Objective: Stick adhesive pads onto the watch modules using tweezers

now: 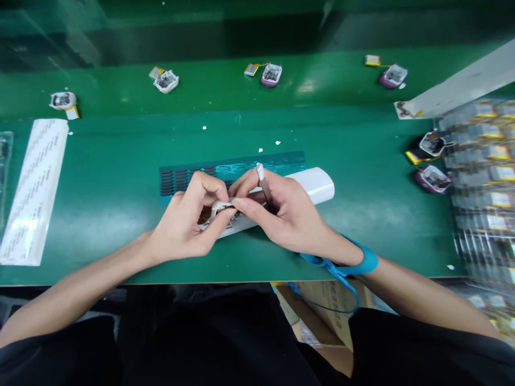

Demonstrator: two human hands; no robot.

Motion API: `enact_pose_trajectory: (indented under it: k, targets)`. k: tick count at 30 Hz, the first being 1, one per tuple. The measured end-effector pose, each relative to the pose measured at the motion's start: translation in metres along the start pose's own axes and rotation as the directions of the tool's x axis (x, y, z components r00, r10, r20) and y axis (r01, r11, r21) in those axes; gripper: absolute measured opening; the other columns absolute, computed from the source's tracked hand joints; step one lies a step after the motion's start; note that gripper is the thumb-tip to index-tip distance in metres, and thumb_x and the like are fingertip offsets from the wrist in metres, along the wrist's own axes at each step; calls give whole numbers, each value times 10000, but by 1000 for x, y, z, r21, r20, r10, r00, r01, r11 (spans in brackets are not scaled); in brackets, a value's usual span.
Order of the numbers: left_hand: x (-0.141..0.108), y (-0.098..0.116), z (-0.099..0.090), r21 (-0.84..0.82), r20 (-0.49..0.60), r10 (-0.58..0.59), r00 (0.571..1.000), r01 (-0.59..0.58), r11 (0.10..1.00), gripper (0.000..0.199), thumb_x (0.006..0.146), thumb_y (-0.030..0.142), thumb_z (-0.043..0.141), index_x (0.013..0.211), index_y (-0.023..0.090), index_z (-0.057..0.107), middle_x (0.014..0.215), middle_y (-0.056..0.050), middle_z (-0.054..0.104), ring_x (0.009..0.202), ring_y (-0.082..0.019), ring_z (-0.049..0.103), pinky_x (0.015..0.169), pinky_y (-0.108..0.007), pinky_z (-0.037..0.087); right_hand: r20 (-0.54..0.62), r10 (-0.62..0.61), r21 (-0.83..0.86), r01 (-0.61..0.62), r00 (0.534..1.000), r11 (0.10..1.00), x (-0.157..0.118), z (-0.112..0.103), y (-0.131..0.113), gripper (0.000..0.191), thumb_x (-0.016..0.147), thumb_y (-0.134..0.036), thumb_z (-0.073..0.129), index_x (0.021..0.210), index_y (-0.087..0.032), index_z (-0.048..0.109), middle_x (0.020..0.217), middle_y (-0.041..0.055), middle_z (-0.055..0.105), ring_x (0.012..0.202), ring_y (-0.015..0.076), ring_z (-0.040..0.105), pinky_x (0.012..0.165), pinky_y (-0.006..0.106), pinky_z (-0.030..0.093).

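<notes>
We find the left hand (193, 217) clamped on the casing (219, 206), its fingers around one side, above the white sheet (316, 185). Our right hand (284, 206) meets it, thumb and fingertips pinched at the casing's edge, tweezers (263, 182) within the palm. The blue strip (281, 160) lies just behind.

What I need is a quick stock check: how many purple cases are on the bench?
3. A purple case sits back centre, another purple case back right, a third purple case nearer, at right. Others may be hidden.
</notes>
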State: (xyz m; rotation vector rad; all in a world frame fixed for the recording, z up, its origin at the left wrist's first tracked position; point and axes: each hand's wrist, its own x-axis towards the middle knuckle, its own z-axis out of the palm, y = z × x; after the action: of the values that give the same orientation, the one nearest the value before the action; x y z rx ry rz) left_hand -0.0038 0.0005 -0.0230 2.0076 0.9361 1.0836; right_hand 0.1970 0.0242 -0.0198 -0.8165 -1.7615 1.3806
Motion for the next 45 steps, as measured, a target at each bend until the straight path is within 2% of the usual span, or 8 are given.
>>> enact_pose_trajectory:
  k: [4,6,9,11,16,33,40,45]
  targets:
    - [1,0,-2,-55,14,-31,999,32,998,172,976,210,644,1052,210,490,668,73,611,417,-38,426,394,-167,297,9,130,191,-130,991,973,6,-13,-5,530,1029,-617,530,698,-208,586,668,-8,603,472,84,440,452,264,350]
    - [0,-1,2,-91,17,-113,993,114,989,110,1012,251,603,1037,208,506,663,59,607,423,-49,431,392,-180,306,-38,153,311,-134,988,941,9,-21,-7,663,1028,-696,439,589,-210,548,672,25,620,509,102,484,470,271,382]
    - [-2,-6,9,-208,28,-279,960,279,938,137,1044,334,560,1015,216,499,602,65,548,418,-69,431,381,-190,306,-213,130,231,-79,968,970,10,-27,-8,728,1000,-761,412,542,-221,581,590,30,562,577,134,537,545,277,449]
    - [-1,-11,12,-296,34,-356,934,349,889,186,1044,389,564,1013,220,491,579,67,538,410,-74,421,371,-192,290,-235,169,118,-145,957,982,8,-27,-6,698,1011,-736,429,590,-223,643,511,4,521,514,126,518,517,271,438]
    - [1,-17,14,-439,-9,-433,901,385,812,252,1019,443,609,994,223,488,573,65,537,433,-78,419,378,-190,274,32,273,49,-275,961,960,6,-22,5,518,1008,-625,568,764,-191,711,643,12,719,555,127,659,548,239,528]
    - [-2,-19,15,-423,-3,-433,901,391,818,253,1015,463,616,1003,245,487,587,64,539,438,-86,433,384,-217,288,233,305,175,-348,923,921,15,-32,17,348,945,-481,730,815,-174,825,805,78,800,694,182,783,669,230,668]
    - [-2,-18,14,-445,-22,-450,893,394,804,250,1014,465,612,1048,245,498,590,67,528,437,-88,461,398,-217,331,101,334,228,-348,937,909,15,-34,9,384,948,-537,709,891,-169,805,816,81,802,691,185,781,662,252,672]
    - [-1,-15,10,-369,-72,-411,909,359,857,249,994,396,653,1155,233,554,611,52,550,436,-90,453,376,-219,303,-263,222,192,-175,939,966,16,-31,7,354,953,-533,716,826,-209,779,762,43,783,624,170,739,599,285,653]
